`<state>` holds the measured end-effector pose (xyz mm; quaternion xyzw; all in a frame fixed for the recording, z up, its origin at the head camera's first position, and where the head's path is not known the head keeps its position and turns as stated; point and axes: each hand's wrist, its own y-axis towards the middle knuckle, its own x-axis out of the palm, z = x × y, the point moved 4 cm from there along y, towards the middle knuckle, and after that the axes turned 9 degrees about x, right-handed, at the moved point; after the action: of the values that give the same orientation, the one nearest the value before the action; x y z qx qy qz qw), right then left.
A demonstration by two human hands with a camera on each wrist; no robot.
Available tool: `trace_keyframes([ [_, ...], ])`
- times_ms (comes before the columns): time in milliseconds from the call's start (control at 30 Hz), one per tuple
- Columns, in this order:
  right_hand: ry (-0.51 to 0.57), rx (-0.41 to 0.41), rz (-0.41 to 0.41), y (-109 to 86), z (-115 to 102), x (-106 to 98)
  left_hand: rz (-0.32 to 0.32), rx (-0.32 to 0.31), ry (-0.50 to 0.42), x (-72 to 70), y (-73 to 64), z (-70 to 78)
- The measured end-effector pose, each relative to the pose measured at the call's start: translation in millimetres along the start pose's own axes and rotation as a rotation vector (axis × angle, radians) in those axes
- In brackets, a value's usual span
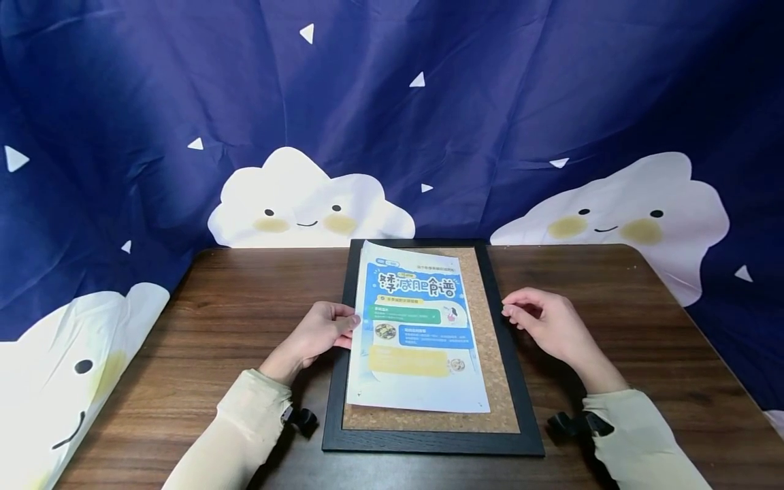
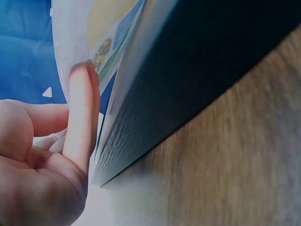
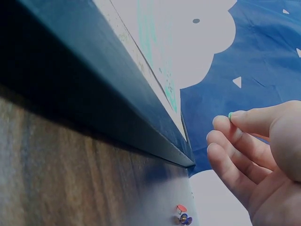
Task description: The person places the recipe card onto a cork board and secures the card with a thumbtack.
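A printed paper sheet (image 1: 422,391) with blue, green and yellow panels lies over a cork board (image 1: 490,306) in a black frame (image 1: 429,442). My left hand (image 1: 321,330) pinches the sheet's left edge, thumb on top and fingers beneath. The sheet sits askew, its left side reaching over the frame. Just right of the frame, my right hand (image 1: 548,323) hovers over the table. Its thumb and index finger pinch a small green thumbtack (image 3: 230,115), mostly hidden by the fingertips.
A few more thumbtacks, one a red thumbtack (image 3: 181,208) with blue and gold ones (image 3: 184,219), lie beside the frame. The dark wooden table (image 1: 233,292) extends around the board. Behind it hangs a blue curtain (image 1: 465,136) with clouds.
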<state>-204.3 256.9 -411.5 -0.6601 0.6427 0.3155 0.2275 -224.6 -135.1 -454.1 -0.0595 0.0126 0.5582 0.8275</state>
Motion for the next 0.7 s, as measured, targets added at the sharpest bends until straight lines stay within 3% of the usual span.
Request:
trace_keyframes([
  [400, -0.011, 0.019, -0.003, 0.5, 0.5, 2.6, 0.001, -0.027, 0.032, 9.0, 6.3, 0.4],
  [700, 0.002, -0.013, -0.003, 4.2, -6.5, 4.1, 0.006, -0.068, 0.056, 10.5, 10.6, 1.3],
])
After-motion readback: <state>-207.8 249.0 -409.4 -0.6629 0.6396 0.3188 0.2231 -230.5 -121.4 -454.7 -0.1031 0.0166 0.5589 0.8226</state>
